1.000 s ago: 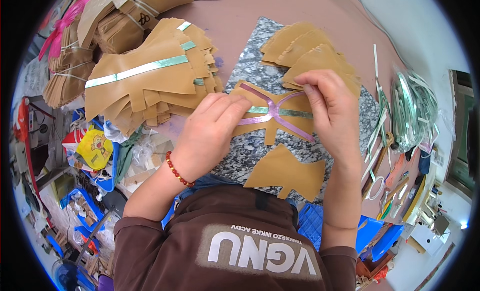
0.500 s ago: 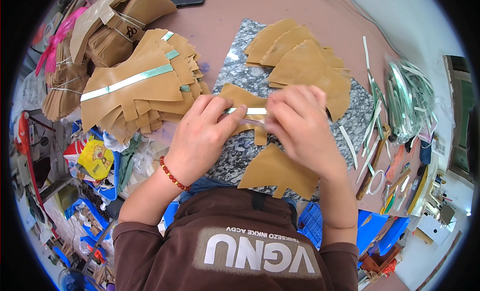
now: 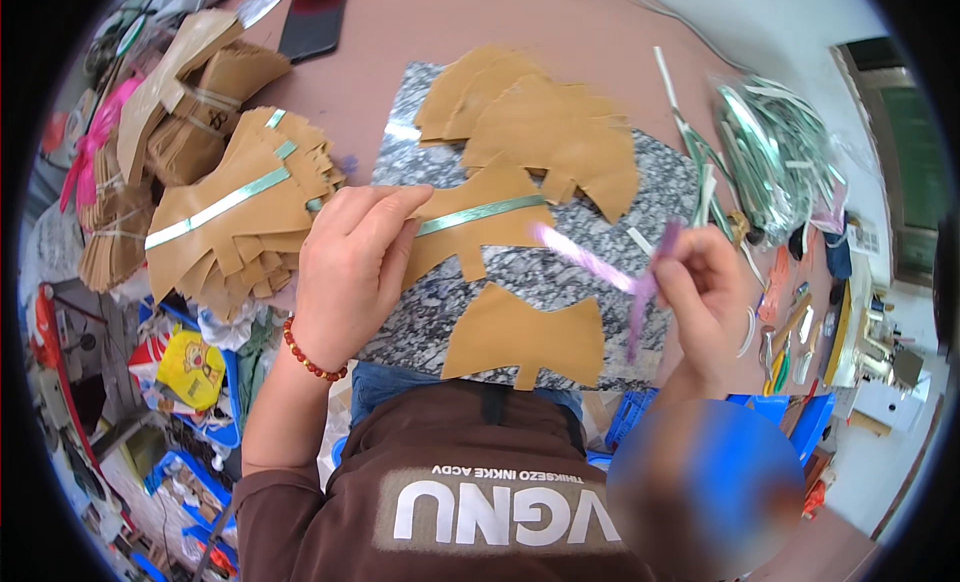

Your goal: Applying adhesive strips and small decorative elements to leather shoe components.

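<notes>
In front of me a tan leather-like cut piece with a narrow tab lies on a speckled stone slab. A shiny green strip runs across its width. My left hand is closed over the left end of this piece, fingers pressed together, hiding that end. To the right, my right hand pinches a thin, glossy purplish strip, blurred by motion, which hangs away from the piece. Nearer me lies another tan piece with no strip on it.
Several plain tan pieces are fanned at the slab's far side. Stacked pieces with green strips stand at left, beside tied bundles. On the right are a bag of green strips and hand tools. A dark phone-like slab lies far back.
My right hand has moved right and away from the tan piece, drawing the purplish strip off with it. My left hand stays at the piece's left end. The whole view has shifted.
</notes>
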`<state>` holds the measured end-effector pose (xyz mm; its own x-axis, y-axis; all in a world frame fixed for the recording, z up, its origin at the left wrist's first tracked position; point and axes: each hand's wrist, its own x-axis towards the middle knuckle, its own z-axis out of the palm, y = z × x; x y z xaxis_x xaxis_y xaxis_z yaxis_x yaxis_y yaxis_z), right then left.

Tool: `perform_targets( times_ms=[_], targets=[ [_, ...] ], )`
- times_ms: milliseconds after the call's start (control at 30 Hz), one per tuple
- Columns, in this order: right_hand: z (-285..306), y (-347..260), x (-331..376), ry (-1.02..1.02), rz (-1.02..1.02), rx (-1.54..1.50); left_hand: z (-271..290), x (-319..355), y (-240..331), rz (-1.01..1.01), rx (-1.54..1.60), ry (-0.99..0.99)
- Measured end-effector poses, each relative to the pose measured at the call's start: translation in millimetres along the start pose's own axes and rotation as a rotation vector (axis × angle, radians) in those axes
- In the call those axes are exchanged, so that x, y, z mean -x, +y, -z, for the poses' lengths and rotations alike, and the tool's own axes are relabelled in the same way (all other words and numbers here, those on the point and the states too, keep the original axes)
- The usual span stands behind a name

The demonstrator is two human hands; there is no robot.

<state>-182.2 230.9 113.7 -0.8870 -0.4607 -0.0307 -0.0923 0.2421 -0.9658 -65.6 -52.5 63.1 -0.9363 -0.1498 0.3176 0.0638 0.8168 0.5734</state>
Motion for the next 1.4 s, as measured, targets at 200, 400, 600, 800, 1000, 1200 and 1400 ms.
perform_targets(
  times_ms=[200, 400, 600, 800, 1000, 1200, 1400],
  targets=[
    [5, 23, -31, -0.036, -0.007, -0.187, -18, -21, 4, -0.011, -0.111, -0.037],
    [25, 2, -104, 0.027, 0.180, -0.009, -12, -24, -5, 0.051, -0.111, -0.176],
    [56, 31, -172, 0.295, 0.381, 0.647, -3, -24, 4, 0.026, 0.056, -0.164],
    [62, 28, -81, 0.141, 0.096, 0.585, 134, 6, -22, 0.417, 0.322, 0.095],
    [73, 60, 7, 0.101, -0.122, 0.513, 178, 3, -104, 0.216, -0.617, -0.053],
    [36, 84, 27, 0.200, 0.004, 0.715, 41, 0, 10, -0.116, -0.151, -0.097],
    [15, 63, 48, 0.336, 0.049, 0.456, -41, 42, 76, -0.194, 0.532, -0.440]
  ],
)
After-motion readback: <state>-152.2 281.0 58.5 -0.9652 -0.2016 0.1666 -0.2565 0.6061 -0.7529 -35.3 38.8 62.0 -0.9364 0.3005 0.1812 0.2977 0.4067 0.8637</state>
